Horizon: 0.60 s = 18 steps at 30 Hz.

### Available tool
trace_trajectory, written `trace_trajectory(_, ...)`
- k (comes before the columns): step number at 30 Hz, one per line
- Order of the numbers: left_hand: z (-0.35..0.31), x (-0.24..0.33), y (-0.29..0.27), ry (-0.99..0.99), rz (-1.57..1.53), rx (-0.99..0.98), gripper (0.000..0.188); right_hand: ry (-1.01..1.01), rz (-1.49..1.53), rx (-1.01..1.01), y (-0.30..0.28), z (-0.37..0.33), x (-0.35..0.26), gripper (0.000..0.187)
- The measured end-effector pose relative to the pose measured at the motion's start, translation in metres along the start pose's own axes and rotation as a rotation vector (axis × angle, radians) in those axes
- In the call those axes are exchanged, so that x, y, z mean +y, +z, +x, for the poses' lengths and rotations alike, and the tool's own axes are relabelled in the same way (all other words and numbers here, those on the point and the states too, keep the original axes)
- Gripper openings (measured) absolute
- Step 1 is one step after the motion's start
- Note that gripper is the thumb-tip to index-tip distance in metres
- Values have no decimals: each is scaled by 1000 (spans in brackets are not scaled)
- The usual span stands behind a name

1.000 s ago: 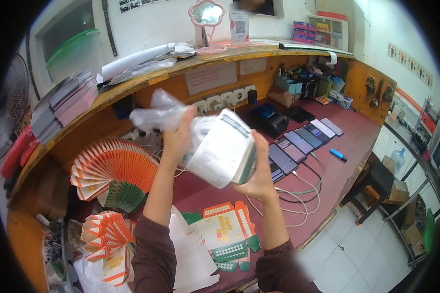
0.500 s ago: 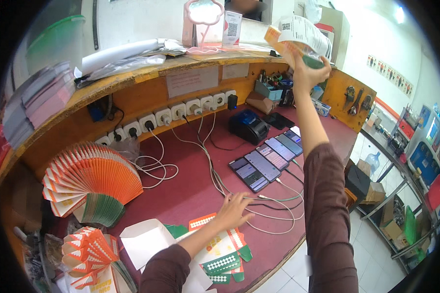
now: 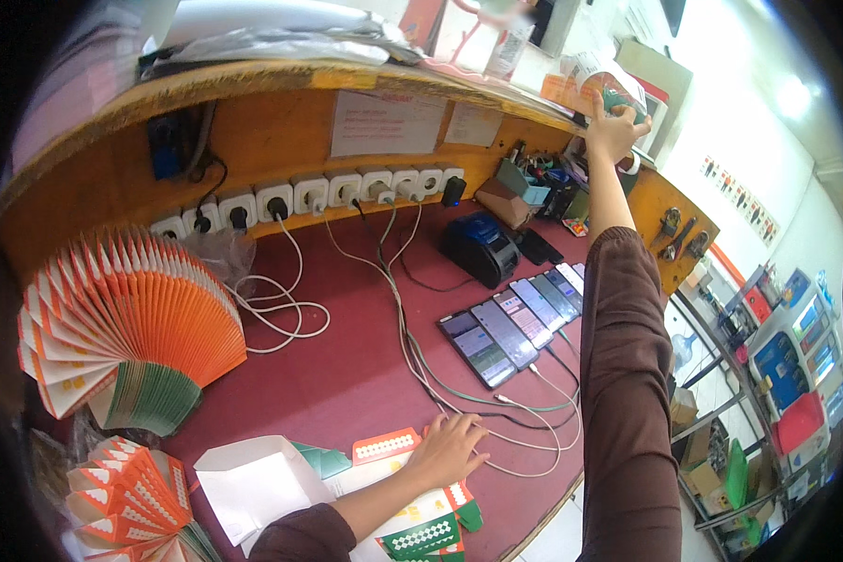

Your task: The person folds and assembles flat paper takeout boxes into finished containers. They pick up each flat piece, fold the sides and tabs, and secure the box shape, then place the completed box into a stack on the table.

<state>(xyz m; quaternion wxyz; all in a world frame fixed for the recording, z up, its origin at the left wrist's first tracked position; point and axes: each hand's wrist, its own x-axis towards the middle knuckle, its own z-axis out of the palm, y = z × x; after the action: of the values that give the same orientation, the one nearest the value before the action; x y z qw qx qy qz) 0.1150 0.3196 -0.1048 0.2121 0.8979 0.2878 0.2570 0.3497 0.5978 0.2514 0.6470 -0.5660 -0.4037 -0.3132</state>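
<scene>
My right hand [image 3: 614, 133] is raised at the arm's full reach, by the right end of the upper ledge [image 3: 482, 92]. Its fingers are closed around a plastic-wrapped box [image 3: 571, 92], orange and green with a white label on it. Whether the box touches the ledge I cannot tell. Low on the red desk, my left hand [image 3: 447, 451] lies palm down with fingers spread, over the edge of some flat printed cartons [image 3: 412, 510] in orange, white and green. Left of these is a partly folded carton [image 3: 253, 482], its plain white inside showing.
Fanned stacks of folded cartons [image 3: 150, 318] and more cartons [image 3: 131, 496] stand at the left. Several phones [image 3: 496, 342] lie in a row beside a small black printer [image 3: 478, 248]. White cables [image 3: 398, 309] run from the wall sockets [image 3: 309, 194] across the desk.
My right hand has brought the wrapped box lower, nearer the ledge. My left hand stays spread over the cartons. The whole view has tilted and shifted.
</scene>
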Motion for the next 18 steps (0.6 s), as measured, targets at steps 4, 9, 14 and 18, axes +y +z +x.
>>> trace_trajectory(4, -2, 2, 1, -30, 14, -2, 40, -154, -179, -312, 16, -6, 14, 64)
trace_trajectory(9, -1, 1, 2, 6, 56, -11, 37, 23, -304, -772, 26, 4, 31, 76)
trace_trajectory(14, -3, 1, 6, 56, 106, 60, 34, -11, -330, -776, 3, -1, 17, 77)
trace_trajectory(18, -1, 3, 6, 214, 231, 179, 27, -234, -435, -687, -57, -27, -11, 65)
